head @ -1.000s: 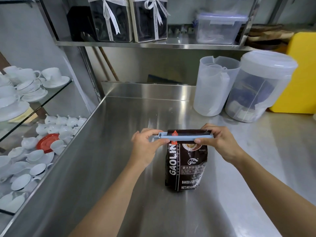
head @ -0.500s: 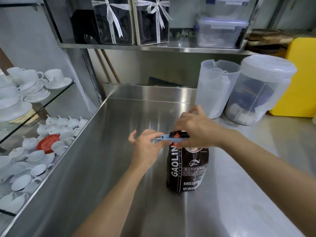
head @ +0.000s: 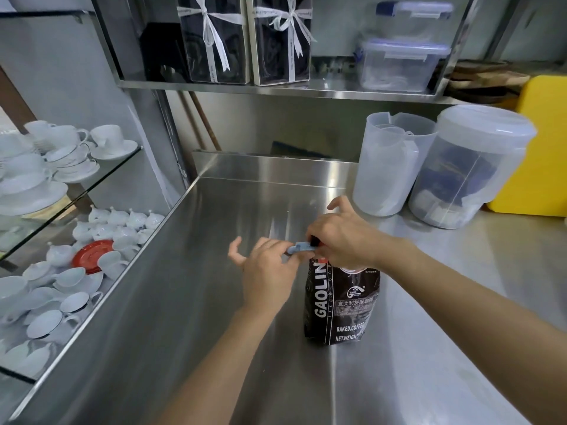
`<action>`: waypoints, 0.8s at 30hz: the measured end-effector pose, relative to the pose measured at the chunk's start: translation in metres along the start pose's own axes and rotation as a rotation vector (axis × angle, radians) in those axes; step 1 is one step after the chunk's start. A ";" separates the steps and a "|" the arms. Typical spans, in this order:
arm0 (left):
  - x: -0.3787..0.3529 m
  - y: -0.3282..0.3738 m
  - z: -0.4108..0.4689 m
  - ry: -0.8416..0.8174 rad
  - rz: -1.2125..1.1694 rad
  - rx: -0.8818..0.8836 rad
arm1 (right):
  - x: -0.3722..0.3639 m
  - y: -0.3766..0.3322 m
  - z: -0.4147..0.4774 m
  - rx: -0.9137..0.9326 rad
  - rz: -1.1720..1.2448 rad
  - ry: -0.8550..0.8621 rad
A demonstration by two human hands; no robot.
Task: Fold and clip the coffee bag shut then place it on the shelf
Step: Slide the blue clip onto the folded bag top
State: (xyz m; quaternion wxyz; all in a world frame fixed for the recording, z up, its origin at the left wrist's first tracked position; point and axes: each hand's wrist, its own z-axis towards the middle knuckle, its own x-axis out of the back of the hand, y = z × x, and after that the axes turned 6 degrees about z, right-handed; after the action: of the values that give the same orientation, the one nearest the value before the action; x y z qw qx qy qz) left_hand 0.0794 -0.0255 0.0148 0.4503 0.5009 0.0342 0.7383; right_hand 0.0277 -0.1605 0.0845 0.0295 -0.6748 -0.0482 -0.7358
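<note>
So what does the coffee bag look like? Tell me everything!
The coffee bag is dark and glossy, with white letters reading GAOLIN and BAKED.COFFEE, a small logo and a red mark near the top. It stands upright on the steel counter. A pale blue clip sits across its top. The right hand covers the top, and the left hand pinches the clip's end.

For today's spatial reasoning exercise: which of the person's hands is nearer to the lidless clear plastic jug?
Right. The right hand sits atop the coffee bag, just in front of the jug; the left hand is farther left, at the clip's end.
</note>
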 end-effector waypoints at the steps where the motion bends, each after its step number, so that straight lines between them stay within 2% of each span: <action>1: 0.001 0.000 -0.002 0.035 0.048 -0.001 | -0.001 0.000 0.000 -0.012 0.013 -0.001; 9: 0.011 0.000 0.002 -0.011 0.073 -0.174 | -0.007 -0.003 -0.002 -0.003 -0.014 0.061; 15: 0.006 0.014 -0.016 0.173 0.204 -0.198 | -0.007 -0.007 -0.004 -0.023 0.017 0.095; 18: 0.000 0.016 -0.022 0.198 0.270 -0.143 | -0.009 -0.009 -0.005 -0.041 -0.008 0.121; 24: -0.003 -0.003 -0.020 0.111 -0.039 -0.093 | -0.002 -0.006 -0.010 -0.119 0.160 0.053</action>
State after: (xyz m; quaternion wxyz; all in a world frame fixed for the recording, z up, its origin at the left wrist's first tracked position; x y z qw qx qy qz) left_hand 0.0662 -0.0185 0.0013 0.4849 0.4368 0.0347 0.7569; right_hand 0.0173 -0.1553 0.0814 0.0491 -0.6572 0.0506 -0.7504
